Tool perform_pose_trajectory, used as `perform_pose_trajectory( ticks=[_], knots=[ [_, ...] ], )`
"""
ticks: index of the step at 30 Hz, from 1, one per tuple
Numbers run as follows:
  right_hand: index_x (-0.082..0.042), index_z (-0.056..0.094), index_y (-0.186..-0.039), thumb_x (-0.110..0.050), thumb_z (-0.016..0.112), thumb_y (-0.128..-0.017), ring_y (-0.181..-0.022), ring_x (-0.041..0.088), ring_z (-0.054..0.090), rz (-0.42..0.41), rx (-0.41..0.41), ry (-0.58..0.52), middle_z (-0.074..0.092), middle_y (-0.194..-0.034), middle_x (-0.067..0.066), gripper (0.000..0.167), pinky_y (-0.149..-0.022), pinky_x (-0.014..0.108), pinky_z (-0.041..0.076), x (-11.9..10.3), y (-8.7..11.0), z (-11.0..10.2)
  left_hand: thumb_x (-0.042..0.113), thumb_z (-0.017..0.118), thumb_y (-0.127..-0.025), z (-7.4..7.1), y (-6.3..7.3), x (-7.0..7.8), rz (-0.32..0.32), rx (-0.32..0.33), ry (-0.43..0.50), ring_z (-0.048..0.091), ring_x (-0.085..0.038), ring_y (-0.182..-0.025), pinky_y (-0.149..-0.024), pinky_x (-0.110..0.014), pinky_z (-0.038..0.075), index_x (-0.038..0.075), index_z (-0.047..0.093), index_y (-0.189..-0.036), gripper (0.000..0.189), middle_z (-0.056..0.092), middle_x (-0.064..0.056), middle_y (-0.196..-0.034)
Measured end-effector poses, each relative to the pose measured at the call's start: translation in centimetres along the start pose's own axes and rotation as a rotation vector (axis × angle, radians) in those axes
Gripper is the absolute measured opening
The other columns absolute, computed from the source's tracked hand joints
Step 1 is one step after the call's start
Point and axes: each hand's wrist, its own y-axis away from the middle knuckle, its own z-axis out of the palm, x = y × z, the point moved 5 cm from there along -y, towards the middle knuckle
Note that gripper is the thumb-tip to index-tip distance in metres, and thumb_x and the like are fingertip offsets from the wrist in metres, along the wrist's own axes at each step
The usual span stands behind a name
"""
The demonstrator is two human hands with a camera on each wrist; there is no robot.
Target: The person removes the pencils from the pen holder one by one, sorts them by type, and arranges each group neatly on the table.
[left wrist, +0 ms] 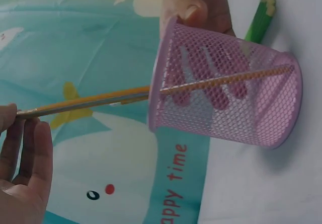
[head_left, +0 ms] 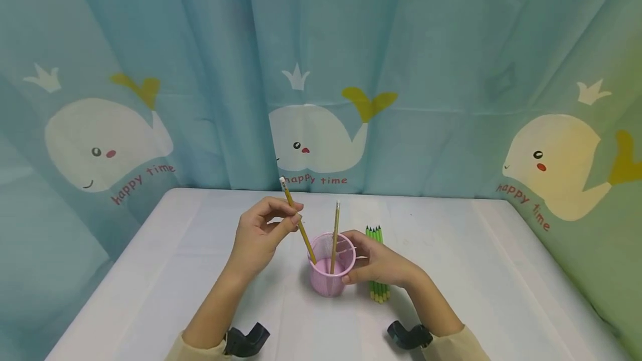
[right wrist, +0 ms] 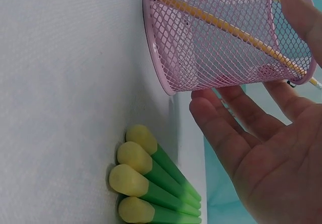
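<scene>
My left hand (head_left: 262, 234) pinches a yellow pencil (head_left: 304, 237) near its upper part, white eraser end up. The lower end of this pencil is inside a pink mesh pencil cup (head_left: 327, 287) on the table. A second yellow pencil (head_left: 335, 230) leans in the cup with its eraser end up. On the cup's right side my right hand (head_left: 383, 263) holds it, thumb at the near side and fingers behind. In the right wrist view the cup's mesh (right wrist: 211, 38) shows a yellow pencil slanting inside it.
Several green pencils (head_left: 379, 292) lie side by side on the white table (head_left: 451, 272), just right of the cup and partly behind my right hand. Their yellowish ends (right wrist: 136, 158) face me. A blue curtain (head_left: 431, 43) with whale prints hangs behind the table.
</scene>
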Motion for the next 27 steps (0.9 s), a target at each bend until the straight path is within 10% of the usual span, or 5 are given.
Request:
perform_pose_trajectory(
  ticks=[27],
  knots=[
    [0.0,0.039,-0.145,-0.01,0.079,-0.082,-0.124,0.043,0.055,0.01,0.0,-0.01,0.052,-0.137,0.027,0.075,-0.103,0.048,0.051,0.0,0.1,0.1,0.002,0.062,-0.097,-3.8,-0.5,1.7,-0.055,0.113,-0.019,0.069,-0.022,-0.094,-0.079,-0.034,0.062,0.003,0.05,-0.126,0.032,0.071,-0.004,-0.107]
  ],
)
